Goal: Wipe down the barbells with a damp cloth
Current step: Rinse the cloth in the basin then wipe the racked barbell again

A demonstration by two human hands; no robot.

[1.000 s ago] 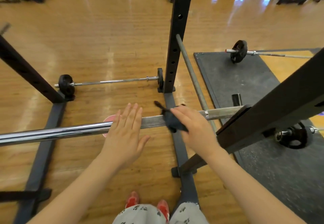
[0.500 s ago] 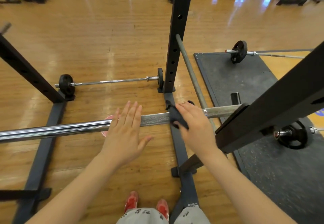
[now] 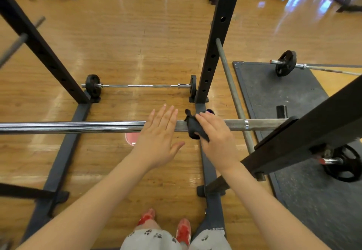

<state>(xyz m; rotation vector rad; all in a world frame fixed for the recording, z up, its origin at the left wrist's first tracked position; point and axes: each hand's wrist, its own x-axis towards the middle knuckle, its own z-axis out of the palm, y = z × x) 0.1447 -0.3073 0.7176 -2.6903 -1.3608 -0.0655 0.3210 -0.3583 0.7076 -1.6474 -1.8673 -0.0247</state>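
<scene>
Floor: glossy wooden boards run under both arms and far beyond the fingertips, streaked with window glare.
Feet: red shoes (image 3: pixel 183 230) and paw-print shorts (image 3: pixel 150 239) show directly below the wrists, nearest the camera.
Left hand: the left hand (image 3: pixel 159 139) lies flat with fingers straight and together, palm down on the barbell — it grips nothing.
Right hand: the right hand (image 3: pixel 216 138) sits just beside the left, its fingers curled over a dark cloth (image 3: pixel 193 127) and pressing it onto the bar.
Cloth: bunched and wrapped around the shaft between the two hands, one corner sticking up past the fingertips.
Barbell: the barbell (image 3: pixel 78 127) crosses under both hands; its shiny part stretches away left of the left hand, and a duller grey part with a bright collar runs right of the right hand into the rack.
Red disc: a small pinkish-red disc (image 3: pixel 132 138) lies on the floor below the bar, partly hidden by the left hand.
Rack: a black rack (image 3: pixel 217 40) frames the hands — one upright rises just beyond the right fingertips, another slants beyond the left arm, and a heavy beam cuts across right of the right forearm.
Mat: a grey rubber mat (image 3: pixel 274 93) lies right of the right hand, with a plated bar end (image 3: pixel 285 63) at its far edge.
Far bar: beyond both hands a small loaded barbell (image 3: pixel 141 86) rests on the floor between the uprights.
</scene>
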